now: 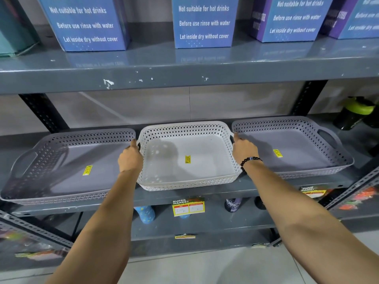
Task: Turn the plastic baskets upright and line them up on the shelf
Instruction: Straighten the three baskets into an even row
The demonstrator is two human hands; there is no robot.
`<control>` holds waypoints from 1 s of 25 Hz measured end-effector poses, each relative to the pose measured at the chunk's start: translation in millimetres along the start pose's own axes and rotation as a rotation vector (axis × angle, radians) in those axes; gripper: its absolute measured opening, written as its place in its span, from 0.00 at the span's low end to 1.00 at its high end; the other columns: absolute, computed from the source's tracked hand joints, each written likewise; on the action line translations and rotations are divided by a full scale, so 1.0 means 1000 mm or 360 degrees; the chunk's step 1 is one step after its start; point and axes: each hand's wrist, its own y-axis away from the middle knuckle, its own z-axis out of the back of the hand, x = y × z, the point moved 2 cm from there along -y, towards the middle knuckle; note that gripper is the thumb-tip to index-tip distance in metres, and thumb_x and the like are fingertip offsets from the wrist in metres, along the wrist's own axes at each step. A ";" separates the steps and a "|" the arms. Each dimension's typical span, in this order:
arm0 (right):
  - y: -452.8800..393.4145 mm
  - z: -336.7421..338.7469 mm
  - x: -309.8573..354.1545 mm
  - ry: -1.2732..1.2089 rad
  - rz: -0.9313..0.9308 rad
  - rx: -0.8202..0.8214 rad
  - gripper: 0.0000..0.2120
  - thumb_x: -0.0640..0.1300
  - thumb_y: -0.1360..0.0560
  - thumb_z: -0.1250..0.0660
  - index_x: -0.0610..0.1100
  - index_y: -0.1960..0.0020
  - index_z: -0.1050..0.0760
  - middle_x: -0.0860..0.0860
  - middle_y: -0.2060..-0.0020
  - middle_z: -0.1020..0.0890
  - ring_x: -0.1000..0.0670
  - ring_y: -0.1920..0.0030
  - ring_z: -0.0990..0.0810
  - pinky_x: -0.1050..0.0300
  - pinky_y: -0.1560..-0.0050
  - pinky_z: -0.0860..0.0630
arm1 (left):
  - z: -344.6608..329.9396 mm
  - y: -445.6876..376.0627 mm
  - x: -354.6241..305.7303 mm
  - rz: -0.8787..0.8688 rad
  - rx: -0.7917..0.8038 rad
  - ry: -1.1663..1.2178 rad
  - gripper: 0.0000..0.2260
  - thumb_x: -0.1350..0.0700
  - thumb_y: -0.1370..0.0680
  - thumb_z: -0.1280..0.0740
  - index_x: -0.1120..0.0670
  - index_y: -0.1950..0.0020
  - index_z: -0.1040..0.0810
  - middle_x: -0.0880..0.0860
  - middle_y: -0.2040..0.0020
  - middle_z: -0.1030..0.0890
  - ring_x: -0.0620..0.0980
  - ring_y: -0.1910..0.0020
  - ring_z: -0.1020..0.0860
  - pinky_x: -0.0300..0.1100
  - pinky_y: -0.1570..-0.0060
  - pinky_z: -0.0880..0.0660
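Three baskets upright in a row along the front edge of the grey shelf [205, 193]: white basket [188, 158] in the middle, grey basket [67, 167] touching it toward the left end, another grey basket [293, 148] toward the right end. Left hand [130, 158] closed on the white basket's left handle, right hand [245, 150] closed on its right handle, beaded bracelet [249, 161] at the wrist. Blue boxes [203, 21] on the shelf above.

The white basket [188, 156] and both grey baskets [67, 167] [291, 146] are matt plastic with perforated lattice walls and smooth floors, each bearing a yellow paper sticker [187, 159]. The shelf [184, 66] is grey painted metal, slightly glossy, chipped along its front edge. The boxes [203, 21] look like printed cardboard.
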 end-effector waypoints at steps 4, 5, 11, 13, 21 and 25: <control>0.003 -0.004 0.005 -0.0111 -0.0049 0.0055 0.29 0.33 0.22 0.46 0.38 0.24 0.51 0.34 0.44 0.22 0.37 0.45 0.21 0.46 0.50 0.23 | -0.003 -0.003 0.003 -0.0017 0.0010 -0.0072 0.18 0.65 0.20 0.48 0.59 0.30 0.34 0.66 0.50 0.20 0.64 0.52 0.21 0.52 0.59 0.26; 0.003 -0.005 0.005 -0.0106 -0.0051 0.0068 0.30 0.32 0.23 0.46 0.39 0.24 0.52 0.34 0.44 0.23 0.37 0.45 0.21 0.46 0.49 0.23 | -0.004 -0.004 0.004 -0.0019 0.0006 -0.0077 0.19 0.66 0.20 0.48 0.59 0.29 0.34 0.66 0.51 0.19 0.64 0.53 0.21 0.52 0.58 0.25; 0.000 -0.006 0.004 -0.0048 -0.0003 0.0067 0.31 0.29 0.24 0.46 0.36 0.24 0.53 0.36 0.44 0.22 0.38 0.46 0.20 0.48 0.49 0.22 | -0.008 -0.009 0.002 -0.0034 0.0004 -0.0087 0.19 0.68 0.21 0.47 0.60 0.31 0.34 0.67 0.52 0.19 0.65 0.53 0.21 0.50 0.62 0.29; -0.004 -0.005 0.004 -0.0028 0.0001 0.0067 0.31 0.29 0.24 0.46 0.35 0.24 0.53 0.36 0.43 0.22 0.39 0.46 0.20 0.48 0.49 0.22 | -0.008 -0.012 0.000 -0.0030 0.0006 -0.0074 0.19 0.68 0.22 0.47 0.60 0.31 0.33 0.67 0.51 0.19 0.65 0.53 0.21 0.49 0.63 0.31; -0.009 -0.002 0.004 -0.0065 -0.0005 0.0083 0.29 0.30 0.24 0.46 0.37 0.24 0.50 0.36 0.42 0.22 0.38 0.45 0.21 0.49 0.50 0.23 | -0.006 -0.014 -0.006 -0.0006 0.0015 -0.0059 0.24 0.69 0.22 0.47 0.58 0.27 0.36 0.67 0.47 0.20 0.66 0.49 0.22 0.52 0.56 0.27; -0.003 0.000 0.003 -0.0109 -0.0026 0.0082 0.30 0.29 0.24 0.47 0.38 0.24 0.49 0.35 0.45 0.21 0.38 0.47 0.20 0.48 0.52 0.23 | -0.004 -0.008 -0.006 0.0020 0.0019 -0.0045 0.26 0.69 0.23 0.47 0.55 0.25 0.37 0.66 0.47 0.20 0.65 0.48 0.22 0.53 0.53 0.25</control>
